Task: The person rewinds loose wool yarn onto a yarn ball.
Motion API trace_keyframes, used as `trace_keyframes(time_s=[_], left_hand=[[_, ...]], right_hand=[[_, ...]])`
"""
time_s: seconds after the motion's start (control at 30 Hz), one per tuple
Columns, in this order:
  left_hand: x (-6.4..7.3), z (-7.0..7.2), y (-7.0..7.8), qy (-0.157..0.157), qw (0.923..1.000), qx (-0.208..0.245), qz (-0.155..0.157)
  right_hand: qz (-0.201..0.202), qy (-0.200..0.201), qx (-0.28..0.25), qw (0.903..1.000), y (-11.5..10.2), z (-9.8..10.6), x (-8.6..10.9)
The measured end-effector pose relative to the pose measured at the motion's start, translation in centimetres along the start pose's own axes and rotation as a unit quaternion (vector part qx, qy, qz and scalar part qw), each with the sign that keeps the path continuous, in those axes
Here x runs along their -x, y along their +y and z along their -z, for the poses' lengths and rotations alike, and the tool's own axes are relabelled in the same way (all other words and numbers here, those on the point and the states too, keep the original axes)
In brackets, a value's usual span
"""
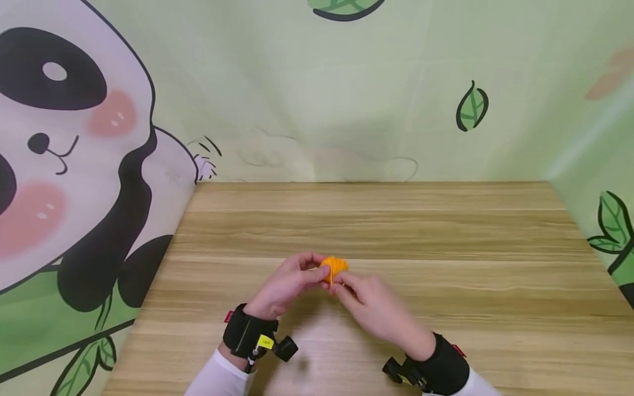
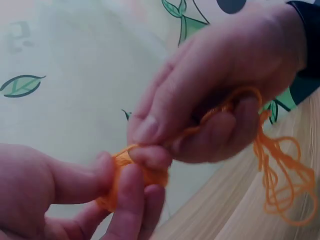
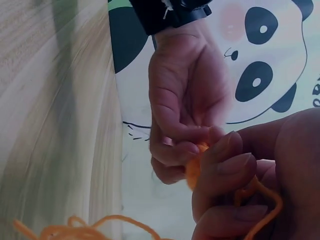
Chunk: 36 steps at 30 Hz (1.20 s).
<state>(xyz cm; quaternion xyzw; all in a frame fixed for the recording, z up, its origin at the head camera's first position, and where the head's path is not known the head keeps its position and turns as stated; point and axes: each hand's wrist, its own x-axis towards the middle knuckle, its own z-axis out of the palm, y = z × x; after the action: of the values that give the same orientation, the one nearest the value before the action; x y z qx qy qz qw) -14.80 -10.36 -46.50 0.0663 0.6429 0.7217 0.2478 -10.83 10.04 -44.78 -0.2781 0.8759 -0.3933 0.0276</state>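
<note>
A small ball of orange yarn (image 1: pixel 337 265) is held above the wooden table. The left hand (image 1: pixel 291 281) grips it between thumb and fingers, which partly cover the ball in the left wrist view. Close against its near side, the right hand (image 1: pixel 377 311) pinches a strand of the yarn with thumb and forefinger. That strand (image 2: pixel 189 132) runs back through the curled fingers of the right hand. Loose loops of yarn (image 2: pixel 286 172) dangle below this hand, and part of them shows at the bottom of the right wrist view.
The wood-grain table (image 1: pixel 421 231) spreads under both hands. A pale green backdrop (image 1: pixel 277 82) with a panda and leaves stands behind it and along its sides. Each wrist wears a black strap (image 1: pixel 448 366) with a small camera.
</note>
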Motion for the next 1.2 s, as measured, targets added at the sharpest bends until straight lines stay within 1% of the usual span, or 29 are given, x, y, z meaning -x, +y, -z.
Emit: trace_keyframes(time_s=[0.17, 0.27, 0.37, 0.5, 0.57, 0.6, 0.67, 0.73, 0.83, 0.9, 0.93, 1.0, 1.07, 1.13, 1.2], left_hand=[[0.2, -0.2, 0.2, 0.015, 0.9991, 0.038, -0.012], [0.3, -0.1, 0.4, 0.013, 0.9985, 0.050, -0.021], [0.4, 0.0, 0.5, -0.003, 0.9978, 0.059, -0.028], [0.5, 0.1, 0.6, -0.039, 0.9967, 0.062, -0.035], [0.7, 0.2, 0.6, -0.056, 0.9970, 0.044, -0.030], [0.7, 0.2, 0.7, -0.063, 0.9973, 0.029, -0.026], [0.7, 0.2, 0.6, -0.069, 0.9975, -0.015, -0.012], [0.7, 0.2, 0.5, -0.066, 0.9957, -0.064, 0.002], [0.3, 0.1, 0.3, -0.040, 0.9922, -0.117, 0.011], [0.0, 0.1, 0.2, -0.013, 0.9912, -0.131, 0.008], [-0.2, 0.1, 0.2, 0.002, 0.9914, -0.130, 0.005], [-0.5, 0.0, 0.3, 0.032, 0.9926, -0.117, -0.005], [-0.8, 0.0, 0.4, 0.060, 0.9941, -0.089, -0.016], [-1.0, 0.0, 0.7, 0.084, 0.9951, -0.045, -0.026], [-1.2, 0.0, 1.0, 0.099, 0.9944, 0.009, -0.037]], right_hand=[[-0.011, -0.008, -0.026, 0.9996, 0.4, -0.4, 0.0], [-0.022, -0.022, -0.048, 0.9983, 1.1, -0.5, -0.2], [-0.039, -0.046, -0.084, 0.9946, 2.0, -0.7, -0.5], [-0.062, -0.076, -0.126, 0.9872, 3.6, -0.6, -1.1], [-0.061, -0.081, -0.134, 0.9857, 4.4, -0.2, -1.5], [-0.062, -0.082, -0.137, 0.9853, 4.7, 0.1, -1.7], [-0.063, -0.079, -0.131, 0.9862, 5.0, 0.9, -2.2], [-0.062, -0.072, -0.125, 0.9877, 4.8, 1.7, -2.6], [-0.056, -0.060, -0.103, 0.9913, 4.1, 2.7, -3.0], [-0.050, -0.054, -0.089, 0.9933, 3.4, 3.1, -3.2], [-0.046, -0.053, -0.083, 0.9941, 2.9, 3.1, -3.2], [-0.039, -0.054, -0.072, 0.9952, 2.2, 3.1, -3.1], [-0.035, -0.057, -0.066, 0.9956, 1.4, 2.9, -2.8], [-0.028, -0.063, -0.066, 0.9955, 0.9, 2.6, -2.5], [-0.026, -0.071, -0.072, 0.9946, 0.6, 2.1, -2.2]])
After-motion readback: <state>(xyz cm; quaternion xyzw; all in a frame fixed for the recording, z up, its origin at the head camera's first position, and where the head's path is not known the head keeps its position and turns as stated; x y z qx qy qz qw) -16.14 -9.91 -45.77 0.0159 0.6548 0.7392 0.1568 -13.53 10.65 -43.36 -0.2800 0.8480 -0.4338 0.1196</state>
